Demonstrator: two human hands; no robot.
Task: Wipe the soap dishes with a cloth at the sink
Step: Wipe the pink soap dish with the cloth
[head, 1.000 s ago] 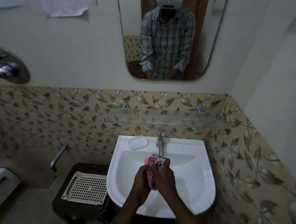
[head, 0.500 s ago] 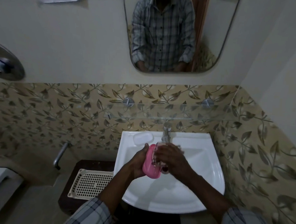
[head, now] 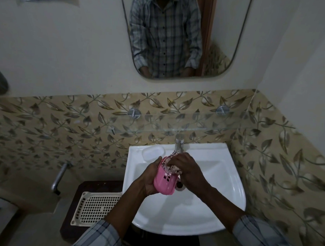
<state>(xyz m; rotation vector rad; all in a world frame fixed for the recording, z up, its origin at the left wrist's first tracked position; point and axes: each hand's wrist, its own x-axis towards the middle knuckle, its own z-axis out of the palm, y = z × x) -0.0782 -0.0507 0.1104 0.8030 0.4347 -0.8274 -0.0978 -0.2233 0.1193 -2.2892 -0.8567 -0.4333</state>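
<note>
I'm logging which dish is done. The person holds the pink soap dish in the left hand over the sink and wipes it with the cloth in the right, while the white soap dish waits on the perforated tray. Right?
Not quite. The head view shows the white soap dish on the sink rim left of the tap, not on the perforated tray. The rest holds: the left hand holds the pink soap dish, and the right hand wipes it with the cloth.

White sink [head: 235, 189]; white soap dish [head: 153, 153] on rim.
</note>
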